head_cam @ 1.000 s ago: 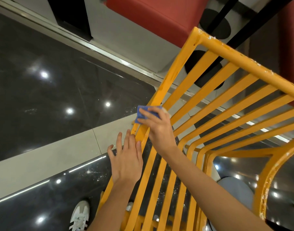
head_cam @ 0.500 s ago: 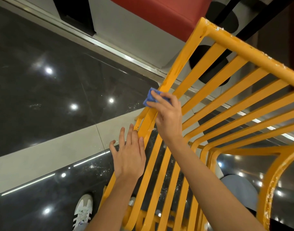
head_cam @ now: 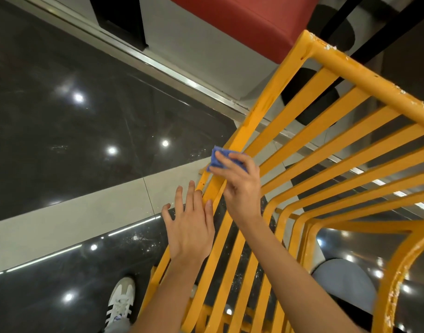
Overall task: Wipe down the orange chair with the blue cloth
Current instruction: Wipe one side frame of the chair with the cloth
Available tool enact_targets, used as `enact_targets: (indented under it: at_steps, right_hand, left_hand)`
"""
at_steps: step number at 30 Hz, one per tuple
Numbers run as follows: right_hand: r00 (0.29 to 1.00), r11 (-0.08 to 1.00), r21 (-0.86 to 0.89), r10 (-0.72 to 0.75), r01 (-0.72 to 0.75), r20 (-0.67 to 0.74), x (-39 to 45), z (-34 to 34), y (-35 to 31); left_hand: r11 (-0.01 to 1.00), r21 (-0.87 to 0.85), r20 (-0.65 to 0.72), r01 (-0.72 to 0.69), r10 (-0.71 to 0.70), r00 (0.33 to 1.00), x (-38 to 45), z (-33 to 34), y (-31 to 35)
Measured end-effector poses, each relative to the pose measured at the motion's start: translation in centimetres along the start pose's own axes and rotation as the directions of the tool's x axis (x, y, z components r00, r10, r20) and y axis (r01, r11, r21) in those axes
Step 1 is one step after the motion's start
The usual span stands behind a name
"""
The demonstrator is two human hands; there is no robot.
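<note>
The right hand [head_cam: 240, 186] has slid the folded blue cloth [head_cam: 218, 159] further up the outer rail of the orange slatted metal chair [head_cam: 261, 111] than a second ago.

The right hand pinches the blue cloth between thumb and fingers and presses it against the left outer rail, about where the seat bends up into the back. The left hand [head_cam: 190, 227] lies flat with its fingers straight and spread, holding nothing, its fingertips touching the same rail just below the cloth to steady the frame. By the look of it, the wiping is at an early to middle stage: white flecks and chipped patches show along the top bar [head_cam: 365, 75] and on the armrest curve [head_cam: 396, 284] at the right, and the many slats appear not yet reached. Pale dust speckles the dark glossy floor [head_cam: 62, 131] beneath the chair.
</note>
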State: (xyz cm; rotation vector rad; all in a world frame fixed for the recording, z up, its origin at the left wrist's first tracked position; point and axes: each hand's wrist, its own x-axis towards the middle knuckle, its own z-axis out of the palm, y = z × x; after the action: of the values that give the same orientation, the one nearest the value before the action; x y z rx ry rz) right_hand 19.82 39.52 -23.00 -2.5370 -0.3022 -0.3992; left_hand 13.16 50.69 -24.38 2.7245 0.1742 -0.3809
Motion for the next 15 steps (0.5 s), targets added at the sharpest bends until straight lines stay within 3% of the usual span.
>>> enact_targets:
  at_steps: [3,7,11,15]
  right_hand:
    - [0.989,0.989,-0.03,-0.147,0.148,0.019,0.4,-1.0,2.0]
    - [0.994,0.996,-0.035,-0.084,0.082,-0.076,2.9,-0.5,1.7]
    - [0.968,0.966,-0.076,-0.242,0.247,0.066,-0.1,-2.0,3.0]
    - [0.976,0.985,-0.092,-0.156,0.143,-0.153,6.0,-3.9,4.8]
  left_hand:
    - [1.0,-0.003,-0.015,0.01,-0.01,1.0,0.1,-0.1,0.2]
    - [1.0,-0.005,-0.023,0.006,-0.007,1.0,0.3,0.3,-0.3]
    - [1.0,-0.007,-0.023,0.006,-0.006,1.0,0.0,0.3,-0.2]
    - [1.0,0.002,-0.031,-0.004,0.004,1.0,0.4,0.4,-0.3]
